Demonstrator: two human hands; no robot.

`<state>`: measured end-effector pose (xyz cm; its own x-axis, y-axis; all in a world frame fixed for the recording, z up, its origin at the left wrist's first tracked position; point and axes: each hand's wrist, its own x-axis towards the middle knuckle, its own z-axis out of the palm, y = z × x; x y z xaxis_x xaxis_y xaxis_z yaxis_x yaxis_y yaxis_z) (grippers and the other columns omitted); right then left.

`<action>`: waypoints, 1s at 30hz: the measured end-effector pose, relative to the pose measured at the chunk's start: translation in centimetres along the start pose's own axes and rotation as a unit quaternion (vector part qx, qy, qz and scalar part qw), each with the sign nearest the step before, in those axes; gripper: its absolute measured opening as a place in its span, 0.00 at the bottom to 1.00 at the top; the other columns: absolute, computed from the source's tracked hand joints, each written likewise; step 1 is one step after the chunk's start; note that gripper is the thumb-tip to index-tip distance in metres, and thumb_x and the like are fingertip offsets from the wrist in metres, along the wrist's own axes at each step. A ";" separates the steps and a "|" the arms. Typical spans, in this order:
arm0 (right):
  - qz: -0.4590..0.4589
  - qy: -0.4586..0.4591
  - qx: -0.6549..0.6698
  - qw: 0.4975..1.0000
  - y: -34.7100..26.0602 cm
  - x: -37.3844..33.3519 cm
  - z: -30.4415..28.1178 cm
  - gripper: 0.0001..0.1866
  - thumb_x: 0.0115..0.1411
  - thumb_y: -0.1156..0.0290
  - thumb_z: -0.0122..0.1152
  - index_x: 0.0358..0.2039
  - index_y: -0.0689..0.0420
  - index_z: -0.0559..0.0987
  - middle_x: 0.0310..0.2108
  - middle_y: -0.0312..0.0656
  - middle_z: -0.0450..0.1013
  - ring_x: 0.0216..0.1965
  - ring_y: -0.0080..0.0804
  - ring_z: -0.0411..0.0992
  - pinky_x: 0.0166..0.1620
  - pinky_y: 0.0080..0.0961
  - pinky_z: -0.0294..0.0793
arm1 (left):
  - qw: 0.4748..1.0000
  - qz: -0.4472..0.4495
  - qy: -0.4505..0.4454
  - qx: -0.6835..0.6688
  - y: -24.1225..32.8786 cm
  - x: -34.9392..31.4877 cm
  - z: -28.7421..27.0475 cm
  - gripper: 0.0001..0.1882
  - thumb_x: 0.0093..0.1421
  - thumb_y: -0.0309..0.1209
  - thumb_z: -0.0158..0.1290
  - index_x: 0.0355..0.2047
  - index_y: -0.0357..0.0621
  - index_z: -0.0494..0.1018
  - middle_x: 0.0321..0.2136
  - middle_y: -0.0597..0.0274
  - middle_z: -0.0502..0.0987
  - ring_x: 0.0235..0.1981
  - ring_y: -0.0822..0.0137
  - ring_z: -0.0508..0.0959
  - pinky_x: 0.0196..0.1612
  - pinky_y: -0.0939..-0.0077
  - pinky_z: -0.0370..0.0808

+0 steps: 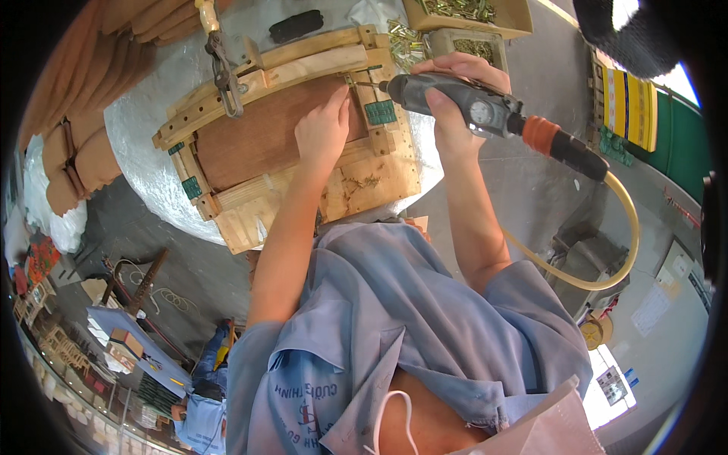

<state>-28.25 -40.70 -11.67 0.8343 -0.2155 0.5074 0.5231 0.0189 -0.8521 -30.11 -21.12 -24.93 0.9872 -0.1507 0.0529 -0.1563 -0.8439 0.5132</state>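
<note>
My right hand is wrapped round a dark grey air-powered screwdriver, whose bit points left. The tool's bit reaches the right edge of a brown wooden panel. That panel lies inside a pale wooden frame jig with green pads at its corners. Over the panel's upper right corner rests my left hand, its index finger and thumb drawn together beside the bit tip. Whatever those fingertips hold is too small to make out.
A toggle clamp rises from the jig's far left side. Brass-coloured screws lie loose beside a box of small metal parts. A yellowish air hose loops down on my right. Stacked brown panels stand at far left; another person is lower left.
</note>
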 end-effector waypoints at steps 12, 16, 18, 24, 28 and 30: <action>-0.029 -0.055 -0.059 0.996 4.6 0.7 1.3 0.25 0.50 0.84 0.72 0.48 0.61 0.73 0.43 0.49 0.77 0.42 0.37 0.81 0.46 0.31 0.83 | 0.992 0.030 -0.061 0.108 -0.7 0.7 2.7 0.24 0.66 0.33 0.55 0.62 0.66 0.76 0.21 0.62 0.80 0.20 0.55 0.83 0.23 0.58 0.80; -0.010 -0.045 -0.045 0.998 4.7 0.5 1.9 0.25 0.50 0.85 0.71 0.48 0.61 0.73 0.44 0.49 0.77 0.42 0.36 0.80 0.47 0.32 0.84 | 0.987 0.068 -0.059 0.134 -0.9 0.7 3.1 0.26 0.64 0.32 0.56 0.64 0.64 0.73 0.22 0.60 0.80 0.20 0.57 0.83 0.22 0.59 0.80; -0.005 -0.046 -0.044 0.998 4.5 0.3 2.1 0.25 0.49 0.85 0.71 0.48 0.60 0.73 0.44 0.49 0.77 0.42 0.36 0.80 0.47 0.32 0.84 | 0.981 0.088 -0.071 0.155 -0.7 1.0 2.8 0.27 0.63 0.32 0.56 0.63 0.61 0.72 0.22 0.61 0.80 0.20 0.59 0.83 0.22 0.60 0.80; -0.046 -0.121 -0.130 0.983 4.2 0.1 2.6 0.26 0.53 0.81 0.71 0.50 0.59 0.67 0.44 0.54 0.77 0.44 0.42 0.82 0.49 0.37 0.84 | 0.955 0.171 -0.071 0.230 -0.5 1.9 1.9 0.22 0.61 0.30 0.58 0.56 0.48 0.73 0.21 0.65 0.79 0.22 0.65 0.84 0.20 0.65 0.78; -0.044 -0.093 -0.110 0.989 4.3 -0.5 3.8 0.23 0.48 0.84 0.73 0.45 0.60 0.75 0.43 0.49 0.78 0.41 0.36 0.81 0.47 0.31 0.84 | 0.953 0.205 -0.067 0.212 -1.3 2.3 2.3 0.21 0.61 0.32 0.58 0.55 0.49 0.76 0.24 0.67 0.80 0.22 0.66 0.84 0.20 0.68 0.78; -0.049 -0.099 -0.110 0.988 4.5 -0.6 3.8 0.23 0.48 0.84 0.73 0.45 0.60 0.76 0.43 0.49 0.79 0.40 0.35 0.81 0.47 0.31 0.84 | 0.952 0.213 -0.073 0.206 -1.6 2.3 1.9 0.21 0.61 0.32 0.57 0.55 0.50 0.78 0.26 0.68 0.80 0.22 0.67 0.83 0.20 0.69 0.78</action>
<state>-25.70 -36.74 -15.31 0.8108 -0.0112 0.5852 0.5702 -0.2103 -0.7941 -27.69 -21.07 -27.31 0.8209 -0.5692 0.0461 -0.5709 -0.8160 0.0910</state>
